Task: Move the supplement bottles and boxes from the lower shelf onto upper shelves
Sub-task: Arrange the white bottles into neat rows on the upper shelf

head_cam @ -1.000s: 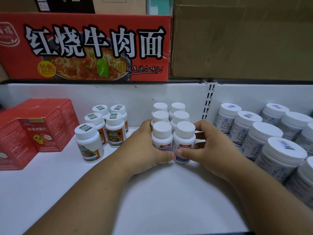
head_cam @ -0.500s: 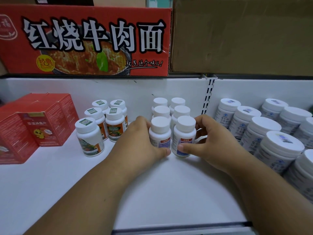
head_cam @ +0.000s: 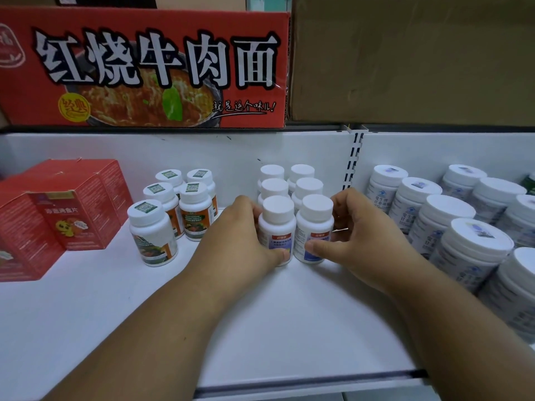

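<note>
White shelf (head_cam: 86,314): head view, single cam; flat board w/ white back panel, slotted upright (head_cam: 353,160) behind the centre.
L hand (head_cam: 240,241): curled round front-left bottle (head_cam: 276,227); thumb across its label low down, fingers wrapped behind.
R hand (head_cam: 356,241): curled round front-right bottle (head_cam: 314,227); thumb tip on label near the base, fingers bent at the far side by the cap.
Hands, relation: close together, thumbs near each other at the front, not touching; each clamped on its own bottle.
Gripped pair: upright, side by side, touching, bases on the shelf; white caps, red tag + blue band on labels.
Plain-cap bottles behind (head_cam: 286,180): four more in two rows, directly behind the gripped pair, near the back panel.
QR-cap bottles (head_cam: 173,209): five, left of L hand, upright; orange/green labels; front one stands fwd of the rest.
Red boxes (head_cam: 58,215): far left, on the same shelf, apart from the bottles.
Large white tubs (head_cam: 463,235): right of upright, packed in rows, tilted in view.
Upper level: red noodle carton (head_cam: 144,68) at left, brown cardboard box (head_cam: 405,59) beside it at right.
</note>
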